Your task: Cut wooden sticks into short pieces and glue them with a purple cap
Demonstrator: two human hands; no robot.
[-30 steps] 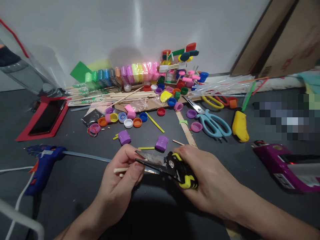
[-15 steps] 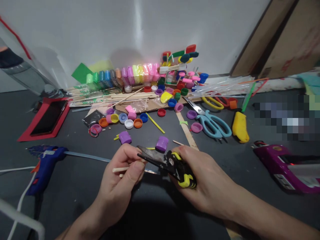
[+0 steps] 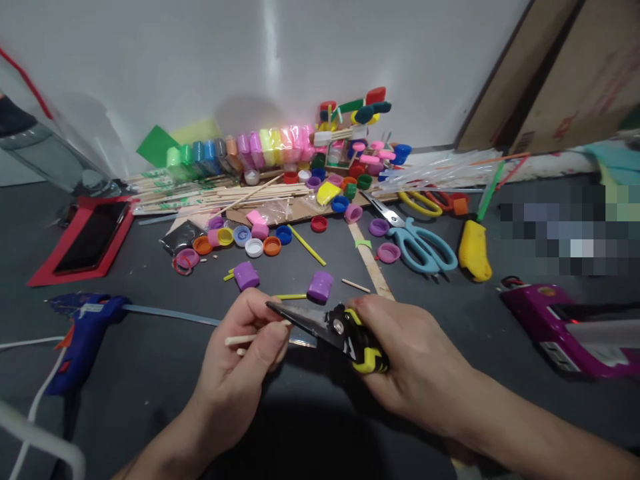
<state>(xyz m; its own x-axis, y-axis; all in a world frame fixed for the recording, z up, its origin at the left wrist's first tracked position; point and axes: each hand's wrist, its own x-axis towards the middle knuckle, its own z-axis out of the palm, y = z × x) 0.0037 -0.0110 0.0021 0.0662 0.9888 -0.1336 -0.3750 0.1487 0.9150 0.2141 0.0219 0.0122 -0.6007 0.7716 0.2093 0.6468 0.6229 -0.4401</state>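
Now the blades of the snips (image 3: 338, 327) are brought together — half a second earlier they stand apart — so a cut is perhaps completed. Above the table (image 3: 165, 360), wooden sticks (image 3: 240, 341) are pinched by the left hand (image 3: 235, 380); the snips' handles are gripped by the right hand (image 3: 420, 353), its fingers wrapped round.

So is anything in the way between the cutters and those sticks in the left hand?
Partly: fingers of the left hand cover part of the pale sticks. At the small tip poking out beside the cutters, nothing visible stands between.
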